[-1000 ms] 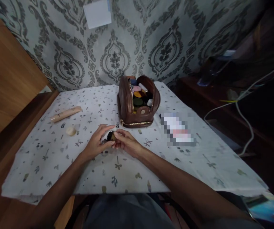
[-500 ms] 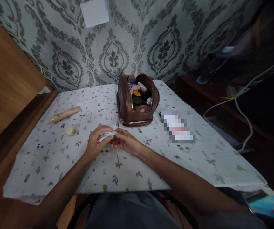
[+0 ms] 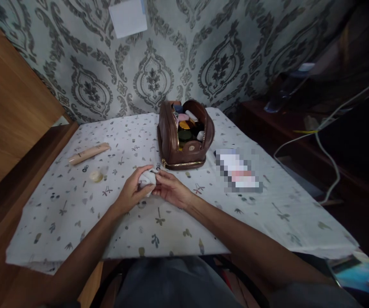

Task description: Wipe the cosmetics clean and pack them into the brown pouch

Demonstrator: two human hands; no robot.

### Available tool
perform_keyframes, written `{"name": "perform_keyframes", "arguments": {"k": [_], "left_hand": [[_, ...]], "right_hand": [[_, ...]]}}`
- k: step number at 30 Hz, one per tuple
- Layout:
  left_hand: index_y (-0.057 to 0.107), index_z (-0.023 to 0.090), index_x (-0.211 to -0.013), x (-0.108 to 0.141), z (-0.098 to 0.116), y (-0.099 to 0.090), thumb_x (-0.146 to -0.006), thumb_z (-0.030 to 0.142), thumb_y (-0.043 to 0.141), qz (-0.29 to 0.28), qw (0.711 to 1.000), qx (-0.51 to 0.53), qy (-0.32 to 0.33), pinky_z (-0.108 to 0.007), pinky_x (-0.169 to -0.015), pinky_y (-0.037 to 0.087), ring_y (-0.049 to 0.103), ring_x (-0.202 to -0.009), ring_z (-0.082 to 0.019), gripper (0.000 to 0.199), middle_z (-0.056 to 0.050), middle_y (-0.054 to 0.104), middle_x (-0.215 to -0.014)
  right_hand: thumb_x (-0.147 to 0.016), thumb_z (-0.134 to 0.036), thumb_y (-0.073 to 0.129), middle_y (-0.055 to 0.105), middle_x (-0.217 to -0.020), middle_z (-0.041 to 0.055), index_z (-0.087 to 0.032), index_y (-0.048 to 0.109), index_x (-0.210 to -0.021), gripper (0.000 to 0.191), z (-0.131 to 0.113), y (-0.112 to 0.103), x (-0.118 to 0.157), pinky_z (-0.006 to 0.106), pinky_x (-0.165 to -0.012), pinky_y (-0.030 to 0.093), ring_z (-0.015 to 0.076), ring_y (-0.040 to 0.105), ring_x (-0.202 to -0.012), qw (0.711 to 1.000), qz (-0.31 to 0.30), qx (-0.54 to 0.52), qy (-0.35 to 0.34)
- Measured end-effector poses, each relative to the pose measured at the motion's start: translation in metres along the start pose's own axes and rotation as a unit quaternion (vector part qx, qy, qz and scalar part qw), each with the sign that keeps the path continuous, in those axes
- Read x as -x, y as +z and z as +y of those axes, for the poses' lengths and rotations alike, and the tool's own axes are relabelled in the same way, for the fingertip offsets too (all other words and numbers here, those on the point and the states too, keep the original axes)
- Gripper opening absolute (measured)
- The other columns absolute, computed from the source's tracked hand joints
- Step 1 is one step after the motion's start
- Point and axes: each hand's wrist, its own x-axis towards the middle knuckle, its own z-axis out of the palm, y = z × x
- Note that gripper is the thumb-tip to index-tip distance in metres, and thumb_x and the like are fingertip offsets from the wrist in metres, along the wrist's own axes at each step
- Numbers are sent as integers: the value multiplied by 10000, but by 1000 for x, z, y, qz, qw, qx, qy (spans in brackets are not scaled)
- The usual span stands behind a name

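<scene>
Two bare forearms reach in from the near edge over a worktop covered in a white cloth with a small plant print, above the grey clothing of the person's lap. Near the middle of the front half, the left hand has its fingers clamped on a crumpled white wipe, thumb on the near side, holding it just in front of the bag. The right hand meets the wipe's right edge, its fingers bent and close together; whether they pinch it I cannot tell. Left of the hands sits a small pale round pot, and a little beyond it a beige tube lies aslant. Off to the right, a flat object is pixelated. Further back, a brown bag stands unzipped, packed with small containers. Beyond the worktop on the right are a white cable and a clear bottle. Behind everything rises grey damask-patterned wallpaper, with a white sheet up on it.
</scene>
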Motion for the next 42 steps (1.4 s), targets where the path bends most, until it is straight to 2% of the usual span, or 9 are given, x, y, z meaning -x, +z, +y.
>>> {"name": "perform_keyframes", "arguments": {"k": [4, 7, 11, 19, 26, 30, 35, 39, 42], "left_hand": [[546, 174, -1222, -1, 2, 1, -927, 347, 529, 25, 997, -64, 26, -309, -827, 464, 604, -955, -199, 342, -72, 648, -1080], [568, 189, -950, -2, 2, 4, -948, 361, 473, 67, 993, -94, 23, -286, -749, 439, 568, -814, -170, 196, -23, 605, -867], [441, 216, -735, -1, 0, 5, -958, 394, 445, 80, 990, -110, -24, -259, -639, 371, 460, -642, -129, 286, 42, 468, -669], [415, 218, -689, -1, -3, 7, -957, 482, 395, 74, 991, -48, -97, -258, -607, 344, 405, -626, -127, 377, 45, 418, -628], [437, 211, -691, -5, -9, 9, -926, 535, 442, 102, 985, 37, -133, -264, -632, 368, 423, -645, -131, 400, 39, 437, -653], [436, 211, -698, -6, -11, 11, -900, 515, 506, 108, 980, 74, -151, -252, -618, 373, 416, -640, -126, 372, 41, 432, -656], [482, 211, -778, -7, -12, 11, -890, 495, 522, 123, 979, 82, -141, -247, -660, 403, 465, -682, -136, 307, 38, 476, -699], [515, 208, -894, -6, -11, 12, -940, 509, 457, 135, 981, 64, -123, -276, -746, 434, 515, -774, -157, 310, 7, 530, -794], [513, 220, -976, -2, -11, 15, -972, 537, 387, 119, 984, 52, -121, -290, -723, 447, 519, -756, -165, 341, -1, 548, -796]], "right_hand": [[-616, -414, 904, 641, -684, -47, -179, 588, -831, 448, 2, -1, 0, 209, -615, 501, 87, 623, -627, 999, -20, 23, 12], [-623, -434, 895, 643, -700, -54, -192, 565, -834, 461, 6, -1, -1, 223, -647, 504, 91, 634, -632, 997, -35, 66, -6], [-649, -464, 867, 650, -765, -45, -205, 547, -840, 453, 10, -1, -2, 248, -684, 500, 105, 636, -677, 986, -32, 150, -62], [-667, -458, 847, 588, -805, -43, -226, 527, -882, 450, 9, -2, -1, 274, -735, 477, 121, 561, -736, 940, -38, 297, -162], [-722, -375, 815, 599, -947, 9, -226, 539, -986, 410, 11, 1, 5, 330, -843, 509, 162, 596, -874, 915, -34, 354, -192], [-731, -309, 796, 606, -966, 17, -222, 557, -1018, 383, 12, 0, 6, 352, -850, 525, 169, 609, -870, 901, -18, 382, -202], [-683, -283, 822, 636, -1121, 41, -236, 623, -1146, 506, 9, -2, 2, 359, -926, 505, 195, 627, -999, 920, 0, 345, -188], [-622, -317, 865, 678, -1067, 29, -240, 645, -1103, 535, 10, -6, -5, 364, -932, 504, 195, 641, -990, 951, 10, 270, -151], [-607, -326, 876, 684, -1040, 22, -243, 634, -1064, 524, 10, -7, -7, 346, -911, 500, 191, 635, -988, 959, 28, 238, -149]]}}
